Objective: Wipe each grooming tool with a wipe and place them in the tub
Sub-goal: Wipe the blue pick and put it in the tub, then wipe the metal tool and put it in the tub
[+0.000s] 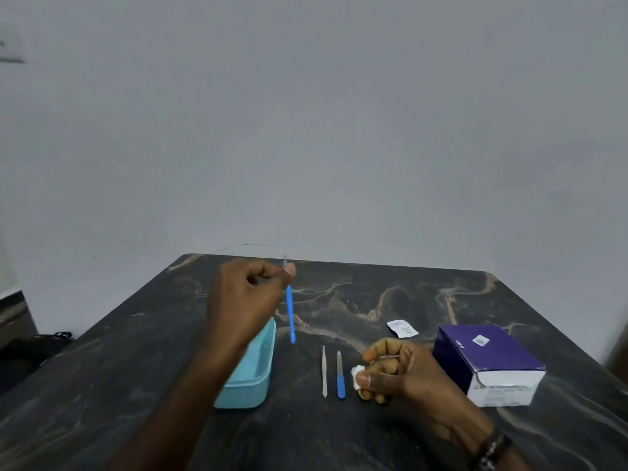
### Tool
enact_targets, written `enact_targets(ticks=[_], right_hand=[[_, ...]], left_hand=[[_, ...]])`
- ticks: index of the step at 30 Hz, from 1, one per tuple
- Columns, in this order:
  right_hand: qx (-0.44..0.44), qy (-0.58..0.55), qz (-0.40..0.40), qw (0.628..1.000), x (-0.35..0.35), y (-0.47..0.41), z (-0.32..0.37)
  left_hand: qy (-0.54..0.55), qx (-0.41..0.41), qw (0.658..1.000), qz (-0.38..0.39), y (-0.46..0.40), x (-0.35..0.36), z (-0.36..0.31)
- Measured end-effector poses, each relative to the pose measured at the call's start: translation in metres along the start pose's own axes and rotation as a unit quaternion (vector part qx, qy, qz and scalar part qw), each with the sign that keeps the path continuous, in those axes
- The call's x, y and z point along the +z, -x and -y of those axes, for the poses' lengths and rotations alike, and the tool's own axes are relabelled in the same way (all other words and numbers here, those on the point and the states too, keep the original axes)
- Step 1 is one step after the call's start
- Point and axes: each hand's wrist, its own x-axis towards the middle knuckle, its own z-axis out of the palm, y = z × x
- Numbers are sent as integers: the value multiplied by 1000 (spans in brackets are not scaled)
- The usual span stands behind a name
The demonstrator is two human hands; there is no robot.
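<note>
My left hand point(248, 294) is raised above the table and pinches a thin blue-handled tool point(290, 311) near its metal tip, so the tool hangs down beside the light blue tub point(253, 385). The tub lies under my left forearm. My right hand point(394, 372) rests on the table, fingers curled round a crumpled white wipe point(356, 374) and a thin metal piece. Between the tub and my right hand lie a slim metal tool point(324, 372) and a nail file with a blue handle point(340, 377), side by side.
A dark blue and white box point(492, 365) stands at the right of the dark marble table point(373, 294). A torn white sachet point(402, 328) lies behind my right hand. A plain grey wall rises behind the table.
</note>
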Motion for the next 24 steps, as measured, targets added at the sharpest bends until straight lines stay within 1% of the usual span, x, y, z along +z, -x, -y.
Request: enact_targets(ticks=[1,3,4,7,8,10,11,13,17,20,24], right_hand=[[-4,-1,-3,1000,1,-1,-1],[-11,-1,-10,1000,2,-1,-3],[-12,2,-14,1000,3,0,-2],[-10,3,-17,1000,3,1,-1],[-11,2,-19,1000,3,1,0],[-11,2,-22,1000,2,1,0],[-10,2,-22,1000,2,1,0],[-9,5,-20,1000,2,2,1],[-5,14,-12,1000,1,3,3],[-4,15,-7,1000,2,4,3],[2,23,-8,1000,2,2,1]], left_hand=[[-62,28,998,-8,-8,-9,4],[-214,66,974,-9,-26,-22,20],[-281,52,958,4,-34,-26,29],[-413,-72,904,83,-42,-23,46],[-453,-97,880,103,-39,-18,46],[-517,-117,837,136,-32,-6,45],[-539,-117,821,149,-29,0,45],[-566,-114,800,164,-24,8,47],[-597,-120,770,191,-18,18,51],[-607,-130,757,201,-17,19,53],[-599,-146,758,215,-15,17,52]])
